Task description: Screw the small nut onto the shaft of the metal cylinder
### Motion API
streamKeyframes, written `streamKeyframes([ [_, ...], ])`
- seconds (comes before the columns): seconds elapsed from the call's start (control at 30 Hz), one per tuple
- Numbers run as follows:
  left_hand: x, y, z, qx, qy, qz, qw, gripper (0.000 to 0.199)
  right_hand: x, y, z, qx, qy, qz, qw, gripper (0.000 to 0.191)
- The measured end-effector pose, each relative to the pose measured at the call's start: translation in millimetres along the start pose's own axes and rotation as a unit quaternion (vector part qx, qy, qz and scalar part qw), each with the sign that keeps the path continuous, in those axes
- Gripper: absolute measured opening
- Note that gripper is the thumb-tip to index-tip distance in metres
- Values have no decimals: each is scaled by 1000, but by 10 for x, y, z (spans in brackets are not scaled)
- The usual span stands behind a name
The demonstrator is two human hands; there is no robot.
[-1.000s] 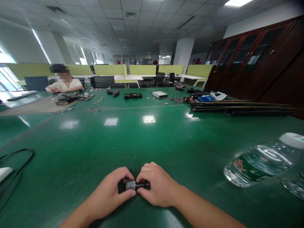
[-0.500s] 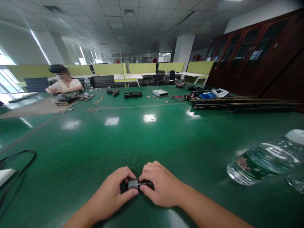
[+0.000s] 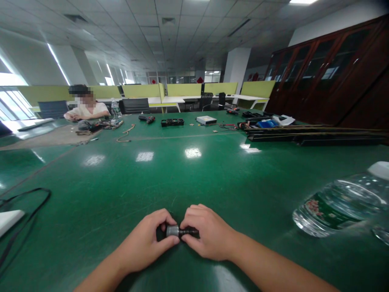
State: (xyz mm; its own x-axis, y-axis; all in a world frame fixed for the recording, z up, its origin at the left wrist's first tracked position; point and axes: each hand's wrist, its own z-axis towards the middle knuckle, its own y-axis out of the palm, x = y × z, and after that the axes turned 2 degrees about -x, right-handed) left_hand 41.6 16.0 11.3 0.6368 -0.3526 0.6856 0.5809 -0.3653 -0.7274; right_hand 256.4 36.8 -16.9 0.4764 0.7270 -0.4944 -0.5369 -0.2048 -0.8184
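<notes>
A small grey metal cylinder (image 3: 172,230) lies crosswise between my hands, low in the middle of the head view. From its right end runs a dark, thread-like shaft (image 3: 189,231), partly covered by fingers. My left hand (image 3: 149,235) is closed round the cylinder, thumb in front and fingers behind, with a black part showing inside the grip. On the other side, my right hand (image 3: 209,235) pinches the dark shaft between thumb and fingers. Both hands are close to the green tabletop (image 3: 158,174); whether the piece touches it, I cannot tell.
A large water bottle (image 3: 337,207) lies on its side at the right. Black cable (image 3: 45,198) and a white object (image 3: 10,221) are at the left edge. Across the table are a power drill (image 3: 147,119), dark metal strips (image 3: 306,134) and a seated person (image 3: 88,108).
The camera view has shifted slightly, so the whole scene sits a little further right. Both hands keep their hold on the metal piece; my right hand's grip looks almost the same.
</notes>
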Motion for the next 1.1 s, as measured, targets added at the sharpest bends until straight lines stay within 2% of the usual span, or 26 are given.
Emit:
streamKeyframes([
  [0.33, 16, 7, 0, 11, -9, 0, 1000, 11, 30, -16, -25, 2, -14, 17, 1000, 11],
  [1.1, 14, 5, -2, 7, -3, 0, 1000, 12, 59, -56, -59, -1, 10, 35, 999, 11],
])
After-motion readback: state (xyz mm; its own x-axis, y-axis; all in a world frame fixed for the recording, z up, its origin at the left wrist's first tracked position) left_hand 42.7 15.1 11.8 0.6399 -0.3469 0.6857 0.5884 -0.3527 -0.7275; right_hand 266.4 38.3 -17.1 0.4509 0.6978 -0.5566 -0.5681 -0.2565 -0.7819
